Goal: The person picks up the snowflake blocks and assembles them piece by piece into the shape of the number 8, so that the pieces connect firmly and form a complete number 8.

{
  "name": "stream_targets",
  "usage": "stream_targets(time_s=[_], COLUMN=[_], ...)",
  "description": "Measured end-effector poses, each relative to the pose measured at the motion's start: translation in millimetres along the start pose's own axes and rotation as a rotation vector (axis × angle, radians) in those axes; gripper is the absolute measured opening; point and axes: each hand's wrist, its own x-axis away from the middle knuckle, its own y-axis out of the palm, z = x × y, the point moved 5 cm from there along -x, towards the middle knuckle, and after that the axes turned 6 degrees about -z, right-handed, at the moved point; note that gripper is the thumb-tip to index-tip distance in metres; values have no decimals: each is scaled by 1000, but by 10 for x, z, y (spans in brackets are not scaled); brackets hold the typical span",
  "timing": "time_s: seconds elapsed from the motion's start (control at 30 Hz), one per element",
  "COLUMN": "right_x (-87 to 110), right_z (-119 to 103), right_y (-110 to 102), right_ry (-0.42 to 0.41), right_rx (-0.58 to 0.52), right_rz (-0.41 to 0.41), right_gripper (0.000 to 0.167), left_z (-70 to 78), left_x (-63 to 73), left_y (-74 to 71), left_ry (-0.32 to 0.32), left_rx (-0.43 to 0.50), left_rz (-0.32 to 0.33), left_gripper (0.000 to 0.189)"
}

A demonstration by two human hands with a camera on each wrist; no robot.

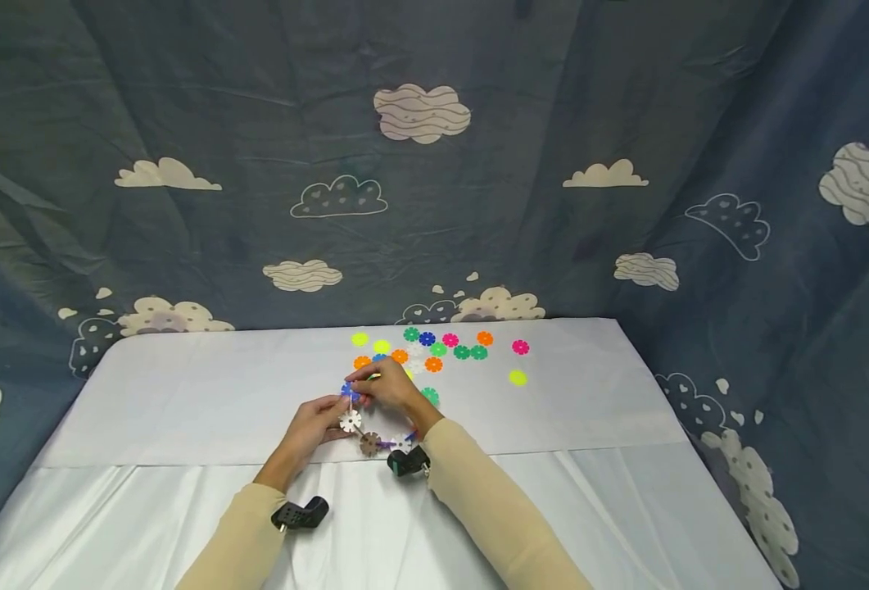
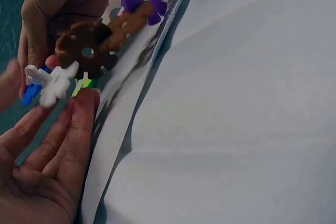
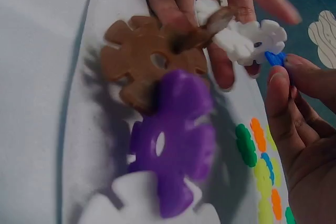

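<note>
Evidently our left hand (image 1: 314, 423), fingers loosely spread, backs a white flower disc (image 1: 350, 420) of the notched-disc chain (image 1: 369, 444) over the tablecloth (image 1: 183, 401), while our right hand (image 1: 390, 385) pinches a blue disc (image 3: 274, 57) at its edge. We seem to be joining them; next calls for aligning slots and pressing. Loose discs (image 1: 462, 352) lie beyond.

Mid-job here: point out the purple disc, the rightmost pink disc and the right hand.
Purple disc (image 3: 186, 145): right wrist view, face beside its hole.
Rightmost pink disc (image 1: 520, 347): head view, middle of its face.
Right hand (image 1: 388, 385): head view, back of the hand.
</note>
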Motion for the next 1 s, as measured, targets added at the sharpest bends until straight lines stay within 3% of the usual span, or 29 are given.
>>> stream_targets(time_s=[0.27, 0.37, 0.5, 0.63, 0.8, 0.87, 1.0], right_x=[50, 123, 293, 550, 935, 1048, 1169], right_z=[17, -10, 68, 331, 720, 867, 1069], right_y=[-64, -263, -719, -1300, -1929, -2079, -2195], right_ry=[0, -43, -65, -14, 130, 207, 319], right_rx=[50, 37, 42, 179, 341, 349, 372], right_rz=[-18, 13, 121, 300, 518, 554, 524], right_gripper=[18, 23, 25, 22, 23, 27, 35], left_z=[-42, -53, -72, -74, -83, -87, -91], left_x=[-21, -31, -44, -46, -63, -71, -78], left_y=[-44, -49, -59, -59, -53, -60, -67], left_ry=[-42, -55, -78, -98, -120, -120, -110], left_rx=[39, 51, 51, 47, 45, 53, 67], left_rz=[109, 133, 154, 168, 169, 173, 174], left_gripper=[31, 27, 26, 30, 34, 32, 30])
